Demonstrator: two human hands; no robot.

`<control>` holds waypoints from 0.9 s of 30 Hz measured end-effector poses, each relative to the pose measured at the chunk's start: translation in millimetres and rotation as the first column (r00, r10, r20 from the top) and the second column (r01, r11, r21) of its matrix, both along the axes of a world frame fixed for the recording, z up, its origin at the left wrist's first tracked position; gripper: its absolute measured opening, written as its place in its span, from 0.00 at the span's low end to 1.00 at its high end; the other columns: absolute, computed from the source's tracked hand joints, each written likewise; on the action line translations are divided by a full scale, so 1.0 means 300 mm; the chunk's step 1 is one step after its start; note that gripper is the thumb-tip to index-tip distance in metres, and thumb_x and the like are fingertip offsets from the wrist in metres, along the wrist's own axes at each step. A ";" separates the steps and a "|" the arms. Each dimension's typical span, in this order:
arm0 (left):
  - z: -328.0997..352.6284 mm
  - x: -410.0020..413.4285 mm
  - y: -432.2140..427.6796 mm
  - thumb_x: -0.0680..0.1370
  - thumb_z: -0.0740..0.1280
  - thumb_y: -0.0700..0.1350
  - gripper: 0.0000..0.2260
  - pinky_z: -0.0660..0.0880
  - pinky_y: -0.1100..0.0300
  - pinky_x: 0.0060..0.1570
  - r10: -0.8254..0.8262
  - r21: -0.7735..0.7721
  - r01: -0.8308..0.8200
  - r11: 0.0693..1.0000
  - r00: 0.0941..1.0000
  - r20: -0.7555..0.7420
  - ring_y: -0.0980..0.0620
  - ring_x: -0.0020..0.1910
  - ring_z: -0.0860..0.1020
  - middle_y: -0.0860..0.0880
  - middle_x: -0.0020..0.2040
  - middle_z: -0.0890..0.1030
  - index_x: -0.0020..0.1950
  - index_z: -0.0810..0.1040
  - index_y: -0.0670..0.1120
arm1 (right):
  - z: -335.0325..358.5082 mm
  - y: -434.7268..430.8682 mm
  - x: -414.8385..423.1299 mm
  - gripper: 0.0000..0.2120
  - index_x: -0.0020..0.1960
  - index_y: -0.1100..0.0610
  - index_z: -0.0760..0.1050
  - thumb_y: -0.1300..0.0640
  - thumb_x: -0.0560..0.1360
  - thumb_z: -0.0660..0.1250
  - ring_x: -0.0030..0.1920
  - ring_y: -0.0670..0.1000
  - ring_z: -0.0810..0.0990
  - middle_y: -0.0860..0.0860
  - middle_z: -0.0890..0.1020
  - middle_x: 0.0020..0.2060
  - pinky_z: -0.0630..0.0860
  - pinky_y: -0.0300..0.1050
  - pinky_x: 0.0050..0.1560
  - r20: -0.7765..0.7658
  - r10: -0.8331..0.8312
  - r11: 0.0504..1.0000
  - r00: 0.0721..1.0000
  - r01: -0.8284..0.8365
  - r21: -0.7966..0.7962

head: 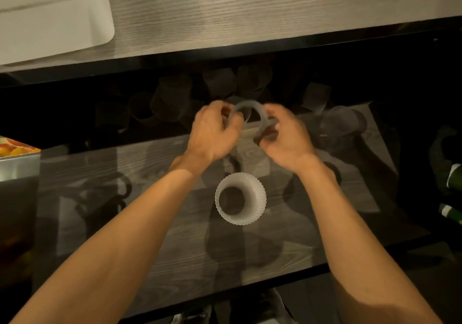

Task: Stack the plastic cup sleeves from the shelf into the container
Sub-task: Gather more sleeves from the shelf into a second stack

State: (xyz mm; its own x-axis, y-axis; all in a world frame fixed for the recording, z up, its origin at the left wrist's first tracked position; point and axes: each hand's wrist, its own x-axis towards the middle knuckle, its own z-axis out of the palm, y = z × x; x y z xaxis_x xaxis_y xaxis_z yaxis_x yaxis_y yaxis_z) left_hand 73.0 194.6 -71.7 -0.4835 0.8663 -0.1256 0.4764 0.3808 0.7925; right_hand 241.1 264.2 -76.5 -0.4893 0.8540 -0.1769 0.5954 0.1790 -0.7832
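Observation:
A translucent ribbed cup sleeve point(252, 109) is held over the middle shelf between both hands. My left hand point(212, 133) pinches its left rim and my right hand point(285, 138) grips its right side. A second ribbed sleeve point(255, 200) stands upright on the wood-grain shelf point(150, 223) just below the hands. Several more sleeves point(170, 98) lie in the dark at the back of the shelf, hard to make out. A white plastic container point(75, 26) sits on the upper surface at top left.
The upper wood-grain top point(275, 11) overhangs the shelf with a dark front edge. A metal box with an orange printed lid point(17, 158) stands at the left. Green bottle ends point(452, 193) show at the right edge.

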 end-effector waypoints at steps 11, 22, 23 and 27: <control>-0.045 -0.025 0.060 0.79 0.68 0.48 0.06 0.81 0.53 0.44 0.011 -0.250 -0.004 0.968 1.000 0.028 0.45 0.43 0.81 0.44 0.48 0.81 0.50 0.77 0.45 | -0.082 0.068 -0.090 0.20 0.63 0.55 0.74 0.62 0.73 0.75 0.53 0.50 0.80 0.52 0.77 0.58 0.72 0.37 0.47 0.163 0.049 0.995 0.985 -0.062 0.075; -0.063 0.022 0.092 0.79 0.69 0.47 0.07 0.76 0.62 0.43 -0.138 -0.333 0.190 0.923 0.975 0.175 0.53 0.50 0.79 0.53 0.50 0.79 0.55 0.75 0.51 | -0.116 0.014 0.026 0.35 0.74 0.49 0.66 0.62 0.72 0.77 0.63 0.47 0.77 0.46 0.76 0.62 0.74 0.40 0.57 0.091 0.049 0.968 0.995 -0.025 -0.251; -0.060 0.030 0.098 0.78 0.69 0.48 0.07 0.79 0.58 0.46 -0.125 -0.334 0.201 0.921 0.964 0.236 0.52 0.50 0.81 0.51 0.51 0.81 0.54 0.75 0.52 | -0.120 0.011 0.045 0.37 0.75 0.48 0.66 0.62 0.72 0.78 0.64 0.47 0.76 0.47 0.76 0.64 0.75 0.42 0.60 0.079 0.027 0.969 0.996 -0.007 -0.248; -0.022 0.075 0.147 0.76 0.72 0.49 0.11 0.81 0.52 0.54 -0.168 -0.276 0.288 0.917 0.906 0.389 0.52 0.50 0.83 0.50 0.50 0.84 0.57 0.77 0.53 | -0.123 0.020 0.140 0.38 0.74 0.45 0.66 0.62 0.70 0.78 0.63 0.44 0.76 0.46 0.75 0.67 0.78 0.48 0.66 0.014 -0.126 0.976 0.992 0.127 -0.175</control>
